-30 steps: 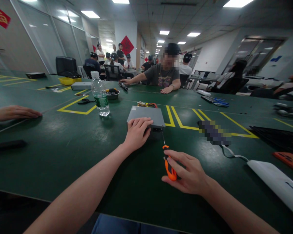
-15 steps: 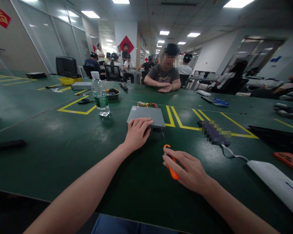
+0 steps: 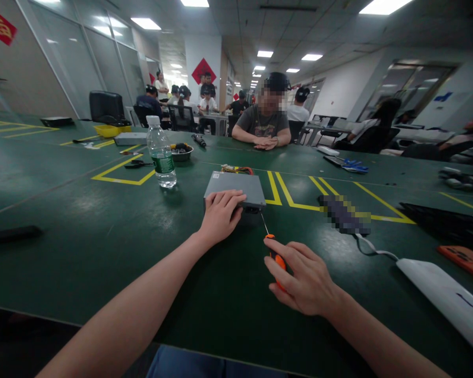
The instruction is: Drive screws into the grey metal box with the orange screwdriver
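A grey metal computer power supply lies on the green table with a bundle of coloured wires at its far side. Across its near edge lies my left hand, fingers over the top and thumb against the front face, steadying it. My right hand has its fingers closed around the orange-and-black handle of a screwdriver. The thin shaft slants up to the power supply's near right corner, below the socket. Whether the tip sits in a screw is too small to tell.
A water bottle stands left of the power supply, with a metal bowl behind it. On the right are a blurred-out device, a white power bank-like slab and an orange phone. A person sits opposite.
My right hand has shifted its fingers around the screwdriver handle, which has turned a little. My left hand and the power supply keep their place. The person opposite has brought their hands together.
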`<state>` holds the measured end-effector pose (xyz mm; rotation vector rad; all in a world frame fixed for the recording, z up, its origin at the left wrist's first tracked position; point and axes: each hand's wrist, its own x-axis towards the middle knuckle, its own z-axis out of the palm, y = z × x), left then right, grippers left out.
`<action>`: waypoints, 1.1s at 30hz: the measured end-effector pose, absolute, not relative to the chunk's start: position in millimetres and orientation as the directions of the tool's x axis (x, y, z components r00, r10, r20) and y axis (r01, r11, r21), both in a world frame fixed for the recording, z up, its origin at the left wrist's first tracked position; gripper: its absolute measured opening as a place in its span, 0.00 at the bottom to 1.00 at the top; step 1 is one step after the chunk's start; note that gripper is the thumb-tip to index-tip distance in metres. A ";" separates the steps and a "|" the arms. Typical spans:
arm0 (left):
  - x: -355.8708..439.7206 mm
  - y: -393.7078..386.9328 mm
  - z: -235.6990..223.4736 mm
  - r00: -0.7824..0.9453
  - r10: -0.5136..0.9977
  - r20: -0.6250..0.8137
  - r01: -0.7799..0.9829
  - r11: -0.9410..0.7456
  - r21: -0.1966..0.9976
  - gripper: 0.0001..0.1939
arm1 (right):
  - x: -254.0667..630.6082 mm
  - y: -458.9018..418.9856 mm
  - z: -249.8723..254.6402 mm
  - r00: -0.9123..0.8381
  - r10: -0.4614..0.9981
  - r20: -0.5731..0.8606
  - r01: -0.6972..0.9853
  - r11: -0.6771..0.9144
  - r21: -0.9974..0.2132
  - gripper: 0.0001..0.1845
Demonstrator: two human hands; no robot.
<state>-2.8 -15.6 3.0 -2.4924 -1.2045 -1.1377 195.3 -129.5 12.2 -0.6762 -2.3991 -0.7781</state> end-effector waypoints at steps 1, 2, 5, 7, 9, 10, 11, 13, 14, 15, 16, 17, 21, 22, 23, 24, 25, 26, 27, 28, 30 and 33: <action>-2.8 -15.7 3.1 0.390 0.609 0.691 0.723 -0.667 0.180 0.14 | 195.1 -129.5 12.3 -0.740 0.292 0.606 0.590 0.714 0.377 0.14; -2.8 -15.8 3.2 0.390 0.608 0.691 0.722 -0.668 0.180 0.14 | 194.8 -129.3 12.5 -0.739 0.286 0.610 0.587 0.718 0.374 0.14; -2.8 -15.7 3.2 0.392 0.609 0.690 0.724 -0.667 0.177 0.14 | 193.3 -127.9 13.3 -0.703 0.283 0.652 0.612 0.708 0.353 0.13; -2.7 -15.5 3.0 0.390 0.610 0.690 0.725 -0.665 0.178 0.14 | 192.7 -126.8 13.7 -0.671 0.299 0.678 0.644 0.687 0.335 0.11; -2.5 -15.1 2.7 0.389 0.609 0.691 0.724 -0.666 0.179 0.14 | 192.8 -126.1 13.9 -0.649 0.314 0.693 0.667 0.674 0.319 0.09; -2.4 -15.0 2.6 0.388 0.608 0.693 0.723 -0.667 0.180 0.14 | 193.0 -125.8 13.8 -0.642 0.317 0.699 0.672 0.672 0.312 0.08; -2.3 -15.0 2.5 0.388 0.606 0.694 0.722 -0.668 0.180 0.14 | 193.2 -125.7 13.8 -0.638 0.313 0.704 0.672 0.673 0.309 0.07; -2.2 -15.1 2.5 0.387 0.604 0.697 0.721 -0.669 0.180 0.14 | 193.0 -125.5 13.6 -0.641 0.285 0.713 0.653 0.691 0.311 0.05; -2.2 -15.3 2.6 0.385 0.604 0.698 0.721 -0.669 0.181 0.14 | 192.3 -125.5 13.6 -0.646 0.269 0.714 0.638 0.704 0.312 0.05; -2.3 -15.5 2.7 0.386 0.604 0.698 0.721 -0.669 0.181 0.14 | 191.3 -125.5 13.5 -0.654 0.255 0.712 0.621 0.719 0.313 0.05; -2.4 -15.7 2.7 0.387 0.604 0.697 0.720 -0.670 0.180 0.14 | 189.9 -125.5 13.4 -0.662 0.249 0.707 0.608 0.731 0.311 0.05; -2.5 -15.9 2.8 0.387 0.603 0.697 0.720 -0.670 0.180 0.14 | 188.0 -125.4 13.3 -0.669 0.250 0.700 0.598 0.740 0.308 0.05; -3.0 -16.2 3.2 0.389 0.601 0.698 0.718 -0.673 0.178 0.14 | 179.8 -123.8 11.4 -0.684 0.256 0.683 0.586 0.751 0.304 0.05; -3.1 -16.1 3.2 0.389 0.601 0.699 0.718 -0.673 0.178 0.14 | 178.3 -123.1 10.6 -0.685 0.259 0.680 0.586 0.751 0.304 0.05; -3.1 -16.1 3.3 0.389 0.600 0.698 0.718 -0.673 0.178 0.14 | 177.3 -122.4 9.6 -0.688 0.263 0.677 0.586 0.751 0.304 0.05; -3.1 -16.0 3.3 0.390 0.600 0.698 0.718 -0.673 0.178 0.14 | 176.7 -121.7 8.7 -0.688 0.268 0.674 0.588 0.750 0.301 0.05; -3.1 -16.0 3.3 0.391 0.601 0.697 0.718 -0.673 0.177 0.14 | 176.5 -121.1 8.0 -0.689 0.276 0.671 0.591 0.749 0.299 0.05; -3.1 -15.9 3.2 0.392 0.600 0.697 0.718 -0.674 0.177 0.14 | 176.6 -120.4 7.5 -0.689 0.281 0.668 0.594 0.747 0.298 0.05; -3.1 -15.9 3.1 0.392 0.600 0.697 0.717 -0.674 0.177 0.14 | 176.8 -119.9 7.3 -0.688 0.285 0.667 0.597 0.745 0.297 0.05; -3.1 -15.8 2.9 0.393 0.599 0.697 0.716 -0.675 0.177 0.14 | 176.9 -119.5 7.3 -0.687 0.286 0.667 0.599 0.744 0.298 0.05; -3.0 -15.6 2.6 0.391 0.599 0.699 0.714 -0.676 0.179 0.14 | 176.5 -118.9 7.7 -0.687 0.287 0.667 0.602 0.740 0.301 0.05; -2.7 -15.3 2.3 0.388 0.599 0.701 0.714 -0.676 0.182 0.14 | 172.8 -119.1 7.6 -0.683 0.295 0.668 0.613 0.729 0.305 0.05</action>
